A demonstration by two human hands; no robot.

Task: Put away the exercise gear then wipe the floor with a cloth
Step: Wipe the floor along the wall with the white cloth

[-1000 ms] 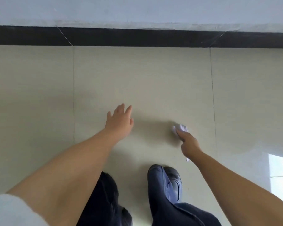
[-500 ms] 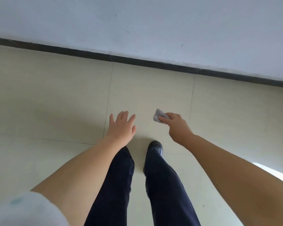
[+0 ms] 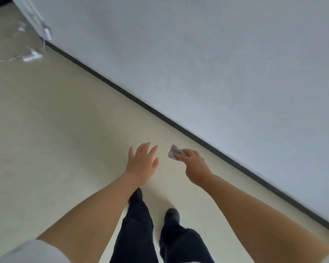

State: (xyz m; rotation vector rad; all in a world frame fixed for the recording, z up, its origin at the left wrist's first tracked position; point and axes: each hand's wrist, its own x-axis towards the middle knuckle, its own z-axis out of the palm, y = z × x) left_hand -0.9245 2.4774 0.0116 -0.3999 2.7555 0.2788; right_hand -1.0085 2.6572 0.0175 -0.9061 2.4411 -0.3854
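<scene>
The person now stands upright: a second ago the view was close over the tiles, with the right hand [image 3: 193,166] pressing a small white cloth [image 3: 174,152] to the floor [image 3: 65,149]. Now both legs hang straight below the camera and the dark baseboard [image 3: 179,128] runs diagonally across the view instead of level along the top. The cloth has come up with the hand and is off the floor, pinched between thumb and fingertips out in front of the body.

The left hand [image 3: 141,160] is open, fingers spread, palm down, holding nothing, and sits just beside the right one as before.

No exercise gear shows anywhere in view, so that part looks done, and lifting the cloth suggests this patch is finished; the person is probably moving on to another spot or ending the wipe.

The cloth is crumpled into a short wad. Its long axis seems to run from the fingertips up and to the left, its free end pointing away from the body, toward the baseboard and wall [image 3: 217,54]. It is too bunched to tell more.

At the far upper left lie white cables and a small white box [image 3: 29,56] on the floor, well apart from the hands.
</scene>
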